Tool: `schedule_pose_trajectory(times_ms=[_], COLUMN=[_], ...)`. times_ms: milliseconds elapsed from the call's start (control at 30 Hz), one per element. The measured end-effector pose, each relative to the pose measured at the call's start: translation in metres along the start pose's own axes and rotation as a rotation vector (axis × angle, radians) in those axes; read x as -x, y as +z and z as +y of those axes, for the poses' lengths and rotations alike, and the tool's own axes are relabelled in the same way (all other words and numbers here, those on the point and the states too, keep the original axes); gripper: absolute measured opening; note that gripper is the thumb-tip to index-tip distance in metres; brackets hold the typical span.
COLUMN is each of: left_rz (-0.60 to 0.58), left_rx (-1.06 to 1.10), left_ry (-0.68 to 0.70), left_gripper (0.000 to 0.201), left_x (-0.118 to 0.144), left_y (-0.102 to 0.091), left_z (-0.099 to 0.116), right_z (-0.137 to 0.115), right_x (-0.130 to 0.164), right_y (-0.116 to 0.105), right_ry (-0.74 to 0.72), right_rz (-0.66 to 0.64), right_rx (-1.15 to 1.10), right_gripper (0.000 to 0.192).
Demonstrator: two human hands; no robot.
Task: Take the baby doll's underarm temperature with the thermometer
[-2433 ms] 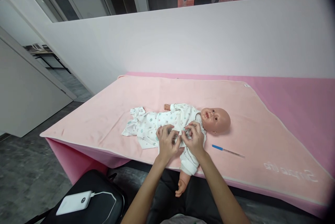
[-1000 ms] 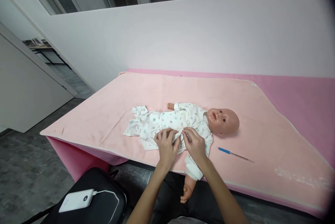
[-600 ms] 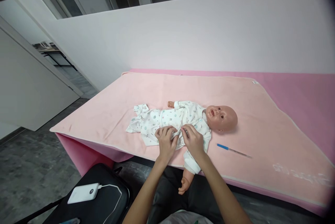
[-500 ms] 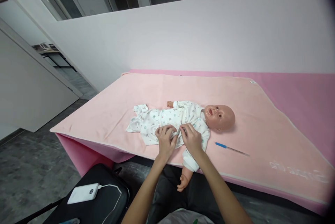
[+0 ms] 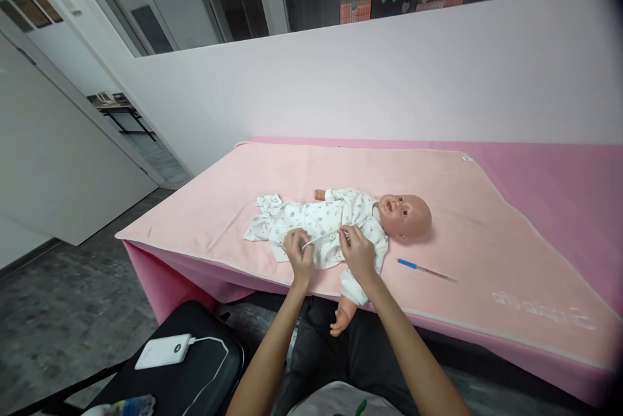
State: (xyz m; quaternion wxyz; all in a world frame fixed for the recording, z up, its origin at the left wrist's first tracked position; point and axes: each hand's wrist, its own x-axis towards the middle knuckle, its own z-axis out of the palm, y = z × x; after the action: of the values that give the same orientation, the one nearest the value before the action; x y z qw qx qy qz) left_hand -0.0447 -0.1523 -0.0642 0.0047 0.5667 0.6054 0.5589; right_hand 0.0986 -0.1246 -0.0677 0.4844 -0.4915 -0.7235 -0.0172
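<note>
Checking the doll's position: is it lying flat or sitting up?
Lying flat: the doll is on its back on the blanket, face up.

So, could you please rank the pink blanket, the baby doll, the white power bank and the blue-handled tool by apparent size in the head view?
1. pink blanket
2. baby doll
3. white power bank and blue-handled tool: unsure; the tool is longer but thin, and the power bank lies nearer the camera.

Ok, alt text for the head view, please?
Both hands, left hand and right hand, pinch the front of a baby doll's printed sleepsuit. The doll lies on a pink blanket, a blue-tipped thermometer beside it.
</note>
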Motion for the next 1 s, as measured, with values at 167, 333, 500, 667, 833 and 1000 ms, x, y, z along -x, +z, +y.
schedule_pose_trajectory(times_ms=[167, 333, 500, 667, 833, 1000], left_rz=[0.025, -0.218, -0.234, -0.204, -0.09, -0.105], left_rx=[-0.121, -0.251, -0.269, -0.237, 0.077, 0.581], left_ry=[0.16, 0.362, 0.327, 0.275, 0.146, 0.215], left_gripper=[0.017, 0.019, 0.019, 0.025, 0.044, 0.059], left_x=[0.007, 0.008, 0.005, 0.006, 0.006, 0.011], left_y=[0.001, 0.005, 0.005, 0.008, 0.003, -0.036], left_z=[0.008, 0.021, 0.021, 0.015, 0.052, 0.119], right_z=[0.0, -0.003, 0.033, 0.1, 0.119, 0.077], right_x=[-0.001, 0.01, 0.05, 0.098, 0.116, 0.086], right_y=[-0.001, -0.014, -0.062, -0.121, -0.143, -0.167], right_ry=[-0.002, -0.026, 0.036, 0.264, 0.327, 0.695], right_rz=[0.005, 0.092, 0.253, 0.108, -0.079, -0.199], right_rx=[-0.003, 0.031, 0.204, 0.54, 0.392, -0.239], right_gripper=[0.023, 0.021, 0.025, 0.036, 0.038, 0.034])
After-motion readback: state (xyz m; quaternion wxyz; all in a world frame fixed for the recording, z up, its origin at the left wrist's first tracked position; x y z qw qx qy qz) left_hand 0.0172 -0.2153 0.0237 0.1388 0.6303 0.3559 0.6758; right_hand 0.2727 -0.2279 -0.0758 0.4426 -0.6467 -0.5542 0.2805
